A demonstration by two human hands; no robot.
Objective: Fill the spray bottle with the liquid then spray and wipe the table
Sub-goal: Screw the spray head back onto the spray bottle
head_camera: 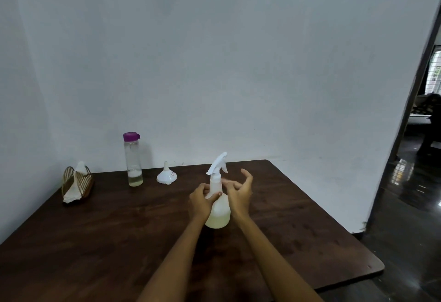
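A white spray bottle (pixel 218 213) with pale yellow liquid in its base stands upright on the dark wooden table (pixel 119 230), trigger head fitted on top. My left hand (pixel 201 202) grips the bottle's upper body from the left, thumb across the front. My right hand (pixel 239 194) is just to the right of the neck, fingers loosely spread, its fingertips near the collar; contact is unclear. Behind, a clear bottle (pixel 133 160) with a purple cap holds a little yellowish liquid. A white funnel (pixel 166 175) lies mouth down beside it.
A wire holder (pixel 76 182) with white tissue or cloth stands at the table's back left. White walls close the back and left. The table's right edge gives onto a dark shiny floor and an open doorway (pixel 424 110).
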